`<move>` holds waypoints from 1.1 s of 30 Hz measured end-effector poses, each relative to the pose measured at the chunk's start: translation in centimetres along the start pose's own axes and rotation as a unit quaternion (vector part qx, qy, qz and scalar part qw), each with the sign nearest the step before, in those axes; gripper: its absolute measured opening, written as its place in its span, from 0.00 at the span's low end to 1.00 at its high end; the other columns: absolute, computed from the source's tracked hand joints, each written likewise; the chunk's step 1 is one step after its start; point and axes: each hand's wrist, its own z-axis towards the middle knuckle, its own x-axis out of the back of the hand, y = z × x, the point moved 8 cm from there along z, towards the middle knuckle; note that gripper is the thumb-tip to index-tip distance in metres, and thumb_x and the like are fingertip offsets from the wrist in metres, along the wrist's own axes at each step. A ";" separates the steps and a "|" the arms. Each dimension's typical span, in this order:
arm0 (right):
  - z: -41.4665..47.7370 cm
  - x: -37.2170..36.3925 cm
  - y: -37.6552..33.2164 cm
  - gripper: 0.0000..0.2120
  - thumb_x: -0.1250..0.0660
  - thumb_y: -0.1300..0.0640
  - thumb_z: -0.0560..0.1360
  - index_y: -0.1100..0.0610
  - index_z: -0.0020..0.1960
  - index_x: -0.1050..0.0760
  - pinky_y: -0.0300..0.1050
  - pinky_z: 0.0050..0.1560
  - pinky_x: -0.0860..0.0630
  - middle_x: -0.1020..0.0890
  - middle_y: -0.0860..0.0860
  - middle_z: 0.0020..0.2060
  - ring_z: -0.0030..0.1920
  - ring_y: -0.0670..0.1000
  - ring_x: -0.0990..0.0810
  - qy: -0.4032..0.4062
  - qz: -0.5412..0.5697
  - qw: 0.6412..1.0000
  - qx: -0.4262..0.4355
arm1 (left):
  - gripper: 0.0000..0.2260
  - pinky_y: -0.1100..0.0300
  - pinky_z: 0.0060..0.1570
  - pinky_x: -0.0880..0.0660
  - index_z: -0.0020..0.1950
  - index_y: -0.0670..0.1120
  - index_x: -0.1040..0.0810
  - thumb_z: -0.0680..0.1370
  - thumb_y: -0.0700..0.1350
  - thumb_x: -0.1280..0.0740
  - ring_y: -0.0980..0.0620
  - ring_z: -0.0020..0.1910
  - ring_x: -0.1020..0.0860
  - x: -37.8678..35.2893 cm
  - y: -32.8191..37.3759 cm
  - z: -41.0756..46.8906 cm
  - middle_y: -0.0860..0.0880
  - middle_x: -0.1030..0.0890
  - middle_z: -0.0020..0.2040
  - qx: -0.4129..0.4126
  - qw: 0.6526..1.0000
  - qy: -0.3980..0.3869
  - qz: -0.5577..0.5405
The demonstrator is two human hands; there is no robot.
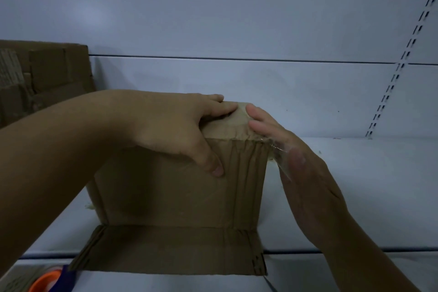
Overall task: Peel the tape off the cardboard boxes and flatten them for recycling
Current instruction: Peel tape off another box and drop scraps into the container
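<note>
Clamping top edge of the cardboard box [166, 197] with left grip [180, 130]; pressing its top right corner with right grip [284, 147], fingers straight.
Upright on white shelf [355, 197], long axis left to right, flap [166, 251] splayed toward camera; clear tape [276, 148] clinging across right grip; far left, second box [47, 78] holding cardboard scraps.

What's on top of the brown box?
Two hands. The left hand grips the top edge of the box, thumb on its front. The right hand touches the top corner with straight fingers, clear tape stretched against it. The inside of the box is hidden.
</note>
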 end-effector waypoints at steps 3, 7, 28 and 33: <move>0.2 -0.3 -0.1 0.20 0.54 0.31 0.75 0.28 0.65 0.35 0.28 0.68 0.45 0.38 0.30 0.69 0.69 0.29 0.43 -0.013 -0.025 0.999 -0.017 | 0.37 0.56 0.70 0.50 0.75 0.63 0.45 0.70 0.70 0.37 0.56 0.75 0.50 -2.0 -1.4 -0.3 0.59 0.49 0.77 -0.022 0.995 -0.058 0.079; -0.8 0.5 -0.3 0.20 0.52 0.47 0.79 0.31 0.66 0.34 0.32 0.71 0.45 0.36 0.26 0.67 0.70 0.32 0.41 -0.053 -0.039 0.998 -0.008 | 0.45 0.55 0.70 0.52 0.75 0.64 0.46 0.62 0.75 0.35 0.60 0.74 0.52 -2.7 -1.8 -1.3 0.63 0.52 0.76 0.010 0.996 -0.054 -0.064; -2.6 8.5 -6.6 0.11 0.29 0.42 0.65 0.44 0.46 0.18 0.56 0.65 0.29 0.24 0.47 0.64 0.67 0.46 0.28 0.313 0.106 0.943 0.030 | 0.53 0.47 0.75 0.59 0.72 0.71 0.58 0.50 0.73 0.37 0.69 0.72 0.58 1.0 2.6 -5.1 0.69 0.57 0.74 0.026 0.997 -0.004 -0.067; -1.6 4.7 -5.7 0.16 0.34 0.32 0.64 0.41 0.45 0.25 0.31 0.58 0.30 0.24 0.35 0.58 0.61 0.36 0.27 0.169 -0.248 0.953 -0.049 | 0.53 0.47 0.75 0.56 0.72 0.71 0.57 0.51 0.74 0.38 0.67 0.73 0.56 1.1 2.8 -5.4 0.68 0.57 0.75 0.024 0.998 -0.008 -0.062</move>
